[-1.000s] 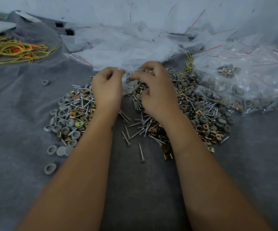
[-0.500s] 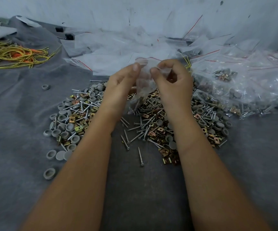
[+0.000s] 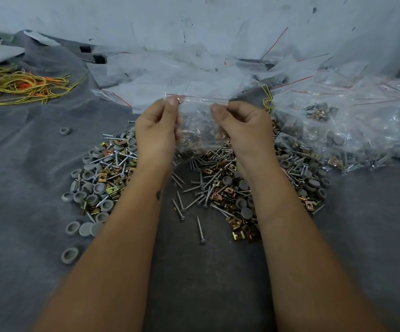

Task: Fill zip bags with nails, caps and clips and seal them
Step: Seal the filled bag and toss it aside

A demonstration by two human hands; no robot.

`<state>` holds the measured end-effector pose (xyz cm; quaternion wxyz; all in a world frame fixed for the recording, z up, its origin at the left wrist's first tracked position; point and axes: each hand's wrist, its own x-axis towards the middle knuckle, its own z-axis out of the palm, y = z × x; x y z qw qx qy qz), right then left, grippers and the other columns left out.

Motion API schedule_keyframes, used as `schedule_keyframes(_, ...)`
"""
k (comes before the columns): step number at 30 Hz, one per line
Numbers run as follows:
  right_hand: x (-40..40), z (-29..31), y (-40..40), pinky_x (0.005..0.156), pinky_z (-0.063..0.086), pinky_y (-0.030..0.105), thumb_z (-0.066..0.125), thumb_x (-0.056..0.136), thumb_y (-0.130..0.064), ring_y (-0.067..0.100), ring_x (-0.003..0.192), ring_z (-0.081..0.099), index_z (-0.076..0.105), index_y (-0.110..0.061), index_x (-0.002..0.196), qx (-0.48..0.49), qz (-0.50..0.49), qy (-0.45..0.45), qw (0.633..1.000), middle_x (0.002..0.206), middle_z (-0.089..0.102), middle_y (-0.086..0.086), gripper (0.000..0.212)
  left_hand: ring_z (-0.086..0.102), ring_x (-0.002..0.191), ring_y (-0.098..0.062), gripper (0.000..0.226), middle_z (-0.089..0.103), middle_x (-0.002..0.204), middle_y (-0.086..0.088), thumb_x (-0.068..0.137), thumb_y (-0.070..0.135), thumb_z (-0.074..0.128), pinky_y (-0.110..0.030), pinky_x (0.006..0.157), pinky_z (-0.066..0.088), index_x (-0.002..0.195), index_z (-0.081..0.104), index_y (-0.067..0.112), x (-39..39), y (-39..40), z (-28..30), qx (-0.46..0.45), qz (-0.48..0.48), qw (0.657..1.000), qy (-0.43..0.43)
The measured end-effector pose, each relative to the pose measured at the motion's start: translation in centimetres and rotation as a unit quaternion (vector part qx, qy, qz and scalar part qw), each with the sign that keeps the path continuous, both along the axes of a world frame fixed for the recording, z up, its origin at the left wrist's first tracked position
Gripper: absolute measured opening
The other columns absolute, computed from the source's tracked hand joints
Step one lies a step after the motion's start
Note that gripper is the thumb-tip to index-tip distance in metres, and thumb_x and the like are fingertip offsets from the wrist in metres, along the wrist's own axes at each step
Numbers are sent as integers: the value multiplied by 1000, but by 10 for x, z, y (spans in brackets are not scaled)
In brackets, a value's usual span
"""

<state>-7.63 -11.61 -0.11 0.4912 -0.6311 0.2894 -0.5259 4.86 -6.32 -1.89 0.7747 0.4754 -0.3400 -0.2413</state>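
Note:
A small clear zip bag (image 3: pixel 197 121) with a red zip line hangs between my hands above the pile. My left hand (image 3: pixel 157 131) pinches its top left corner and my right hand (image 3: pixel 242 127) pinches the top edge near the right end. Whether anything is inside the bag cannot be told through the plastic. Below lies a wide pile on grey cloth: silver nails (image 3: pixel 200 230), round grey caps (image 3: pixel 99 189) and brass-coloured clips (image 3: pixel 238 234) mixed together.
Filled zip bags (image 3: pixel 352 130) lie heaped at the right. Flat unfilled zip bags (image 3: pixel 160 75) spread behind my hands. A bundle of yellow and orange ties (image 3: pixel 21 87) lies far left. A pale wall (image 3: pixel 194 20) stands at the back. Stray caps (image 3: pixel 69 256) sit left of my forearm.
My hands have drawn apart along the bag's top, stretching the zip edge flat between them. One second ago both hands were lower, at the pile.

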Motion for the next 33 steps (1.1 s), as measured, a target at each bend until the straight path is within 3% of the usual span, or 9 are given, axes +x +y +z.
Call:
schedule_keyframes(4,-3,0,-1,44,41,16,63,94,-14,4,40,42,67,-13,78,19,-13,-39,999,45,50,-9,16,39,39,-1,19,44,42,12,102,24,51,-15,39,33,95,68,24,-6,0,-1,21,2,998,-60)
schedule_keyframes(8,2,-6,-1,38,31,19,59,97,-22,6,38,34,64,-18,73,43,-21,-37,998,45,42,-5,25,39,38,-1,20,44,42,11,102,24,51,-16,39,33,86,64,23,-7,-2,-2,23,15,999,-44)
schedule_keyframes(15,2,-5,-4,51,46,19,62,88,-5,7,53,53,65,-17,67,107,-23,-74,991,57,59,-8,24,39,40,-4,20,49,47,8,101,28,52,-16,39,31,81,53,22,-9,-2,-5,47,1,999,6)
schedule_keyframes(19,0,-3,-3,51,43,18,62,85,-2,10,52,50,64,-14,67,115,-31,-96,988,60,56,-1,22,44,47,-4,24,55,57,9,99,21,55,-18,43,35,74,59,22,-7,-3,-2,37,-23,997,69)
schedule_keyframes(24,-3,-3,-1,47,37,17,60,83,-1,9,46,41,60,-9,63,81,-58,-80,992,51,48,-1,22,44,47,-4,27,56,55,9,93,13,64,-18,44,36,68,58,19,-2,-5,-5,17,-26,995,95)
schedule_keyframes(33,0,-5,0,48,38,18,61,85,-4,7,48,42,62,-16,64,94,-75,-61,991,50,50,-8,24,45,52,-5,18,58,61,7,93,14,65,-18,53,42,75,63,16,-2,-5,-7,34,-5,997,70)
